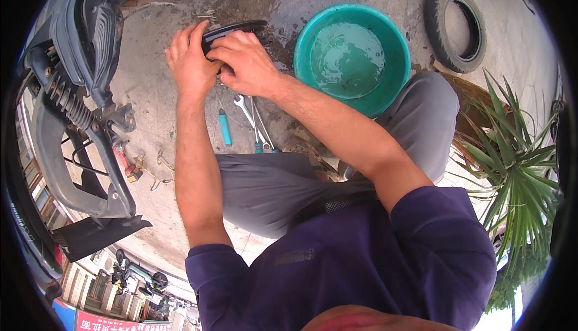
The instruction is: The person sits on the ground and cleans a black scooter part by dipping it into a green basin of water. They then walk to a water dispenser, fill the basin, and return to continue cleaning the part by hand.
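Both my hands are on a black wheel rim (239, 26), seen nearly edge-on and tilted above the concrete floor. My left hand (192, 57) grips its near left side, fingers over the edge. Beside it, my right hand (246, 62) curls over the near edge, its thumb close to the left thumb. The hands hide much of the rim. Beyond the left fingers a metal axle part (210, 18) shows. On the floor nearer to me lie a combination wrench (246, 109), screwdrivers (258, 125) with teal handle ends and a teal-handled tool (225, 127).
Right of the rim stands a green plastic basin (307, 75) holding water. Farther right is a loose tyre (431, 28), with a spiky-leaved plant (510, 164) nearer. A partly stripped scooter (76, 100) with an exposed shock spring fills the left side. A red power tool (131, 170) lies beside it.
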Action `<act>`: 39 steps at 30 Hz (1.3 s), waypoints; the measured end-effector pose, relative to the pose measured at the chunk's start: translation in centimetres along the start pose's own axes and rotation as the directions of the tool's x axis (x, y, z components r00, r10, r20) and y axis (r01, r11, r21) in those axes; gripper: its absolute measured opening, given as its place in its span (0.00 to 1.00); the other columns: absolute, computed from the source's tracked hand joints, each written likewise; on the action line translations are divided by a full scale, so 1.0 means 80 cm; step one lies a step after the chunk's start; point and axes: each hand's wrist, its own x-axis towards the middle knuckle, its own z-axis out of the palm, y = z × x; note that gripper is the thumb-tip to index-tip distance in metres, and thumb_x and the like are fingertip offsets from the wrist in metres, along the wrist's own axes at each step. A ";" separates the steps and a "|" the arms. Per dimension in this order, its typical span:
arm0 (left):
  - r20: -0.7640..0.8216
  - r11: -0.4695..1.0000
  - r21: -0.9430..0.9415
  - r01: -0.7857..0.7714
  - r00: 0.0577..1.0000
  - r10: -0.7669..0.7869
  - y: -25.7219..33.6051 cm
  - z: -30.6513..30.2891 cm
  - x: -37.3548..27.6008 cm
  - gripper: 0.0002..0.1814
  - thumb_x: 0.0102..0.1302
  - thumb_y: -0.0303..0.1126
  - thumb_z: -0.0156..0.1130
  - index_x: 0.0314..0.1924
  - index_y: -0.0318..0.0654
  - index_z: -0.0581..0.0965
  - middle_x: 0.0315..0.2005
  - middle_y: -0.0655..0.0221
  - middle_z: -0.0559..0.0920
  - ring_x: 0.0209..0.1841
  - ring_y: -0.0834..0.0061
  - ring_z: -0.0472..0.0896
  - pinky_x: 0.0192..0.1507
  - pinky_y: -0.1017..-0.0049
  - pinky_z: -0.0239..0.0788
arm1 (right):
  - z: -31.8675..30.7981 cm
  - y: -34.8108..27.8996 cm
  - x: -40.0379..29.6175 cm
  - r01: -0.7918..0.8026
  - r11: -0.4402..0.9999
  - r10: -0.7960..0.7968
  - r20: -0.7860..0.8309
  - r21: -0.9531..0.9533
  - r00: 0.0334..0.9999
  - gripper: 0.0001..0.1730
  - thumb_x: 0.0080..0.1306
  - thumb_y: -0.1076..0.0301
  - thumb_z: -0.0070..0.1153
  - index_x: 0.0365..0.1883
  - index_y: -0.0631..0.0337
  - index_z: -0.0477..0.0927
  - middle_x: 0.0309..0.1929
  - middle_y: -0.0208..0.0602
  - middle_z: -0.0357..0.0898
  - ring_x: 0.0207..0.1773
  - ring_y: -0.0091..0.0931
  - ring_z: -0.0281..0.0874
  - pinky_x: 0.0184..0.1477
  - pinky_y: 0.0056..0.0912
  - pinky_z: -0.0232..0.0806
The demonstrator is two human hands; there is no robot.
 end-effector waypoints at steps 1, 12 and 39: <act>-0.004 1.000 0.029 -0.003 1.000 0.003 -0.006 0.006 0.000 0.49 0.44 0.42 0.84 0.68 0.52 0.72 0.66 0.63 0.73 0.71 0.57 0.65 0.72 0.55 0.52 | 0.007 -0.010 0.001 -0.030 0.999 0.030 0.019 0.011 0.999 0.24 0.48 0.74 0.62 0.48 0.59 0.83 0.53 0.36 0.81 0.60 0.38 0.72 0.63 0.48 0.62; -0.104 0.971 -0.241 0.011 0.994 -0.037 -0.043 0.014 -0.007 0.46 0.46 0.33 0.81 0.67 0.45 0.72 0.65 0.57 0.75 0.68 0.55 0.71 0.71 0.58 0.60 | -0.001 -0.021 0.000 -0.051 0.983 0.056 0.027 -0.179 0.998 0.26 0.48 0.72 0.65 0.50 0.58 0.83 0.48 0.37 0.76 0.53 0.37 0.71 0.52 0.44 0.62; -0.132 0.941 -0.336 -0.041 0.991 -0.004 -0.053 0.018 -0.006 0.33 0.45 0.35 0.81 0.53 0.44 0.77 0.60 0.67 0.80 0.63 0.58 0.74 0.66 0.56 0.62 | 0.015 -0.009 0.027 0.151 0.885 -0.077 0.183 -0.440 0.980 0.28 0.56 0.70 0.63 0.58 0.43 0.80 0.42 0.29 0.73 0.47 0.31 0.70 0.49 0.40 0.59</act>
